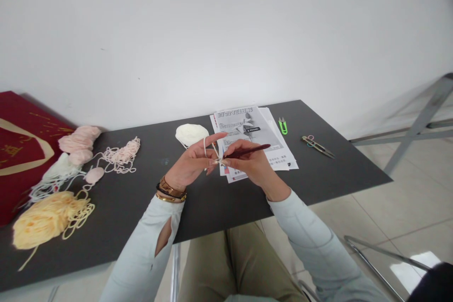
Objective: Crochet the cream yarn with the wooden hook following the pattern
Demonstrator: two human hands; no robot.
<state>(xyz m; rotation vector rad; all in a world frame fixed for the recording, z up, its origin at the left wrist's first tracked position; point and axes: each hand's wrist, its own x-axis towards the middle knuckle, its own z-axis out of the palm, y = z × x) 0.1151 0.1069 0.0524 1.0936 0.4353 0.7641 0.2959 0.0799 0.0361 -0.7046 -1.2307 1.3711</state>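
Observation:
My right hand (244, 156) grips a dark red crochet hook (255, 149), its handle pointing right. White yarn (214, 147) loops around the raised fingers of my left hand (193, 160). Thumb and fingertips of that hand pinch the yarn close to the hook's tip. Both hands meet above the table, and the small piece of work between the fingertips is mostly hidden. Just behind my left hand sits a white ball of yarn (191, 135).
Printed sheets (244, 127) lie under and behind my hands on the dark table (226, 207). Green thread snips (282, 126) and scissors (317, 146) lie to the right. Yellow yarn (46, 219), pink yarn (79, 141) and a red bag (21, 151) are at left.

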